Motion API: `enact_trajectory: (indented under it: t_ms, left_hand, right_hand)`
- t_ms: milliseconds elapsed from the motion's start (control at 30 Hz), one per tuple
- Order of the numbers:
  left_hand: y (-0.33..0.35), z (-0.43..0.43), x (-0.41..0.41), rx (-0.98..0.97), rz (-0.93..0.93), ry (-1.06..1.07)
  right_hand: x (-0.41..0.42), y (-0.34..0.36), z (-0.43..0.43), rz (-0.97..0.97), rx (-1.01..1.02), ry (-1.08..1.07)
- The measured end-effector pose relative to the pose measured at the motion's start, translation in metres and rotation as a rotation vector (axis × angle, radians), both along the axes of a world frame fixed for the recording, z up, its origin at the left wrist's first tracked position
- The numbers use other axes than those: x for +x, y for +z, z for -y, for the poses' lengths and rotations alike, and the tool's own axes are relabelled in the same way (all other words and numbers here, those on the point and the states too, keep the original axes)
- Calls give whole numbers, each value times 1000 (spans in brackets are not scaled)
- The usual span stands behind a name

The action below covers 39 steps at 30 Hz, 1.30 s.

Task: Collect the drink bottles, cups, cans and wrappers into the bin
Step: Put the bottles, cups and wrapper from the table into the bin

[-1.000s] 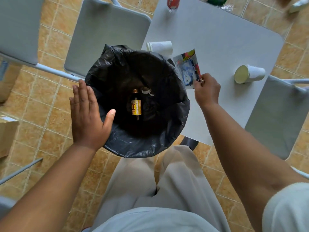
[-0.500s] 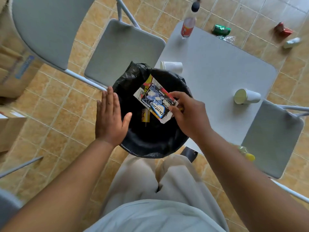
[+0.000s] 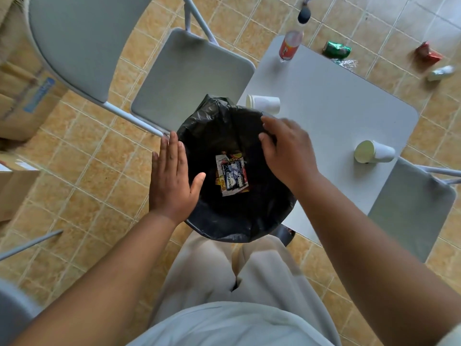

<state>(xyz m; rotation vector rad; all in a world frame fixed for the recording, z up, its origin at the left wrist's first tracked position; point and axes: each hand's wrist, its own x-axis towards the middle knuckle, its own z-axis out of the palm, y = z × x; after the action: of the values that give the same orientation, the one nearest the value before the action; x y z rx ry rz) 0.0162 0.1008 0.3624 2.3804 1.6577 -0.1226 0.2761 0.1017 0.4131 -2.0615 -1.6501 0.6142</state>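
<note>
At the centre of the frame the left hand (image 3: 172,181) lies flat and spread against the rim of the bin (image 3: 219,228), fingers together and holding nothing, while the right hand (image 3: 287,151) hovers over the opening with loose, empty fingers. The gum wrapper (image 3: 232,176) lies at the bottom of the black liner, so that piece is in. The nearest risk is the bin itself: it appears steadied only by the left palm, and a reach across the table (image 3: 324,101) could nudge it over or drag the liner off the rim. Just beyond the rim, a paper cup (image 3: 263,104) lies on its side at the table edge; another cup (image 3: 374,152) lies at centre right, and either may roll off if brushed. Further up, the upright bottle (image 3: 290,43) stands near the table's far corner and could topple. On the floor at upper right, the green can (image 3: 336,49), red wrapper (image 3: 427,52) and pale crushed piece (image 3: 440,73) are easy to overlook.
</note>
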Motion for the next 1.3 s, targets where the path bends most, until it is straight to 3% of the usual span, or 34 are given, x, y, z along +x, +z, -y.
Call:
enact_trajectory:
  t_ms: [267,567,700,900,1033,1167,1300]
  left_hand:
    - [-2,0,0,7,20,0]
    - [-9,2,-3,66,79,2]
    - [-11,2,-5,76,116,-5]
    - [-11,2,-4,83,126,-2]
    - [-10,1,-4,79,119,-5]
    - [-10,0,-3,74,83,7]
    - [-8,0,0,56,83,15]
  right_hand:
    - [48,-41,-93,56,27,-21]
    - [77,-152,-159,317,-438,189]
    - [76,-184,-162,403,-517,340]
    - [82,-202,-153,432,-413,342]
    - [91,-189,-142,327,-339,235]
    - [93,-148,-131,206,-237,112]
    - [88,-76,-111,22,13,-84]
